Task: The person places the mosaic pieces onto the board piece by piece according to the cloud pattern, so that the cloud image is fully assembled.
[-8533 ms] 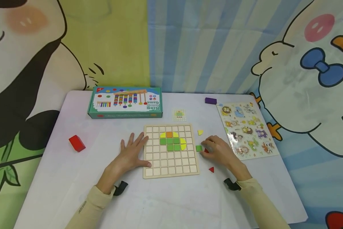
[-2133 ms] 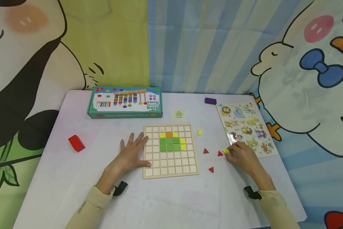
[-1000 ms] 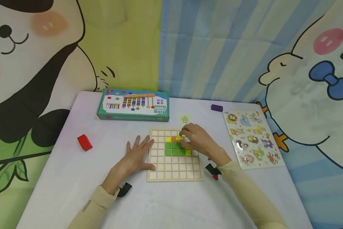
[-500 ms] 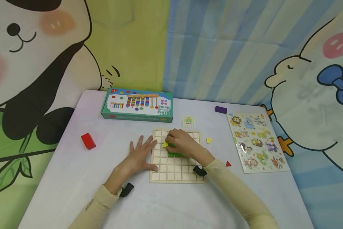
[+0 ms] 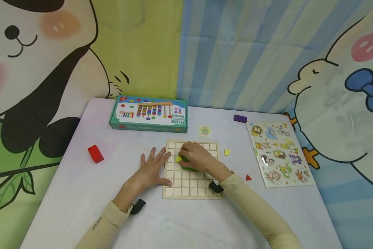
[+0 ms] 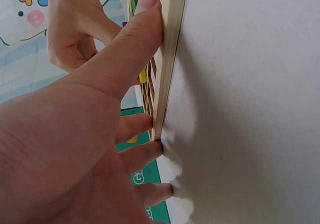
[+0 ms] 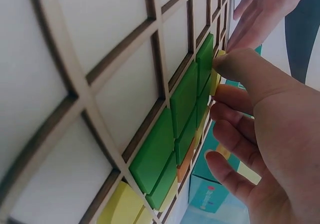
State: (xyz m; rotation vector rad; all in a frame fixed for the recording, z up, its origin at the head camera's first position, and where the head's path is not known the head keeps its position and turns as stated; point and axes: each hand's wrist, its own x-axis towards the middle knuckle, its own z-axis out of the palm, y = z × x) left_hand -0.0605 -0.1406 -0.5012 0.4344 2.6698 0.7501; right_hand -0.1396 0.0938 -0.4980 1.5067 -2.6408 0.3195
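Observation:
A square wooden grid board (image 5: 192, 192) lies on the table, with green tiles (image 7: 184, 96) and an orange tile (image 7: 184, 167) set in its cells. Yellow rounded tiles (image 7: 120, 204) sit there too. My right hand (image 5: 199, 159) is over the board and covers most of the coloured pattern. Its thumb and index finger pinch a yellow tile (image 5: 178, 159) at the left end of the green row; whether it is fully seated cannot be told. My left hand (image 5: 149, 173) has its fingers spread at the board's left edge, the thumb (image 6: 142, 21) resting on the rim.
Right of the board lie a loose yellow tile (image 5: 227, 152) and a red triangle (image 5: 248, 177). Behind it are a small pattern card (image 5: 204, 132) and a green game box (image 5: 149, 116). A red block (image 5: 95, 154), purple block (image 5: 240, 118) and sticker-like picture sheet (image 5: 280, 155) lie farther out.
A green tile went into the lower row. My right hand then picked up a yellow tile at the right and carried it left onto the board. The left hand stays put; the head view has shifted.

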